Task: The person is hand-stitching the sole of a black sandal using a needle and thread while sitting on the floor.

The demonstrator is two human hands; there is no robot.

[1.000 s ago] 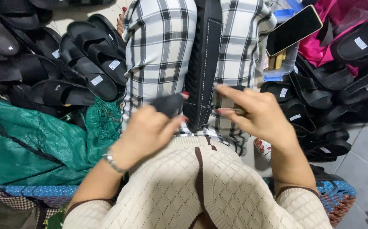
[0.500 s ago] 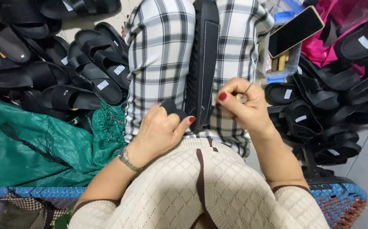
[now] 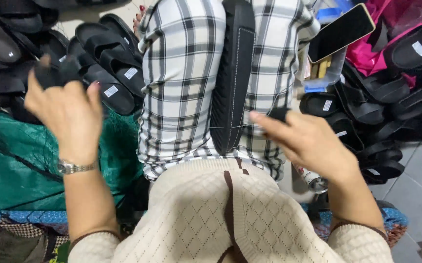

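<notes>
white labels (image 3: 131,73) on black sandals left, right | dark phone screen (image 3: 341,32) top right

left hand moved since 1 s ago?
Yes. The left hand has swung out left, off the black sole on the lap, over the green cloth.

- You get even, soft indoor light; shadows stay faint.
- Motion blur smears your left hand (image 3: 67,109) and right hand (image 3: 313,143).
- Edges bow slightly outward.
</notes>
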